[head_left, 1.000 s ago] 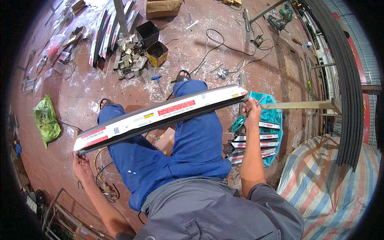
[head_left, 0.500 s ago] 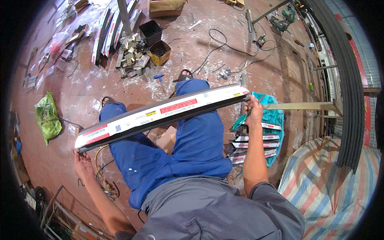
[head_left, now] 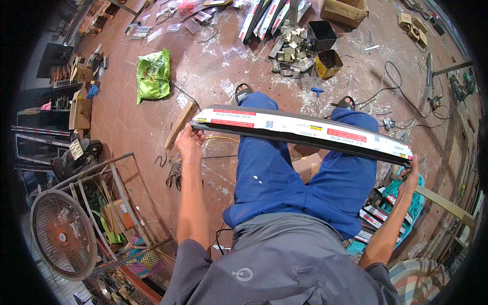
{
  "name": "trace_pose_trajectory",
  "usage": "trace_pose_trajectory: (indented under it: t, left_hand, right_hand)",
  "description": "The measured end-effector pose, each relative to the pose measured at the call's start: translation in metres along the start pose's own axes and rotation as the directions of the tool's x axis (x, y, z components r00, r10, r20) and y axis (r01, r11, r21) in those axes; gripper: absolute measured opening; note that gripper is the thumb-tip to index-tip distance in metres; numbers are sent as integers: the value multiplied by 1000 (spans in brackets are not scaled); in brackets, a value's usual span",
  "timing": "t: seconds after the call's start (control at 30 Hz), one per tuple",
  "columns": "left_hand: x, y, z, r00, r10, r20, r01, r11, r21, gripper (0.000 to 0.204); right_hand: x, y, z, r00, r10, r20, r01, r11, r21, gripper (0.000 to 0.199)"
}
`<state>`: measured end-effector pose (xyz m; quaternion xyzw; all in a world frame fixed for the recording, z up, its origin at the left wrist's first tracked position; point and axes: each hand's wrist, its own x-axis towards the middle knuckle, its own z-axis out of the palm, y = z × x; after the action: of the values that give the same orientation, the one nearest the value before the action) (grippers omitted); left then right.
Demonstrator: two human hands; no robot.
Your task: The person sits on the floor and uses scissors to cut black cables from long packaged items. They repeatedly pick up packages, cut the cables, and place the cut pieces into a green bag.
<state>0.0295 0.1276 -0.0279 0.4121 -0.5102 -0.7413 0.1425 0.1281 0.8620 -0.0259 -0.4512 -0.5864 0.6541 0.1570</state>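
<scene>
A long dark profile (head_left: 300,133), its upper face covered by a white film with red and yellow printed patches, spans across above my thighs and slopes down toward the right. My left hand (head_left: 190,144) is closed at its left end, fingers curled under. At the opposite end my right hand (head_left: 409,178) grips the profile, its thumb along the end; part of those fingers is hidden. Beside my right forearm, several shorter pieces with similar labels (head_left: 373,216) lie on a teal bag (head_left: 416,209). A wooden stick (head_left: 180,125) lies on the floor just beyond my left hand.
A caged fan (head_left: 63,235) and a metal frame (head_left: 127,188) stand at the left. Farther out are a green bag (head_left: 153,76), a blue-handled tool (head_left: 317,90), a heap of metal pieces (head_left: 292,53), a yellow tin (head_left: 325,71) and a cardboard box (head_left: 345,11). Cables cross the floor at right.
My view has swung to the left, bringing the fan and shelves into sight. The profile's left end has risen and its right end dropped, with both hands still holding it.
</scene>
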Motion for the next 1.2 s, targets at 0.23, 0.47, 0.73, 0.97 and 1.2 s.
trace_pose_trajectory:
  t: [0.23,0.47,0.73,0.97,1.2]
  left_hand:
    - [0,-20,2,1000,7,-14,-6,1000,10,17]
    - [-1,-39,9,989,-146,37,151,962,-228,26]
    - [-20,-43,77,949,-184,256,304,748,-590,85]
    - [-17,-53,99,984,-88,157,172,717,-676,109]
    - [-28,-52,102,958,10,288,201,693,-692,108]
  right_hand:
    - [-1,-6,0,999,8,34,-7,1000,-19,48]
    - [3,48,-3,987,-158,-8,152,936,317,30]
    - [3,45,-1,947,-188,-260,249,941,227,21]
    - [11,46,-21,859,-451,-243,444,892,-85,20]
    - [26,52,-27,678,-709,-194,519,649,-556,27]
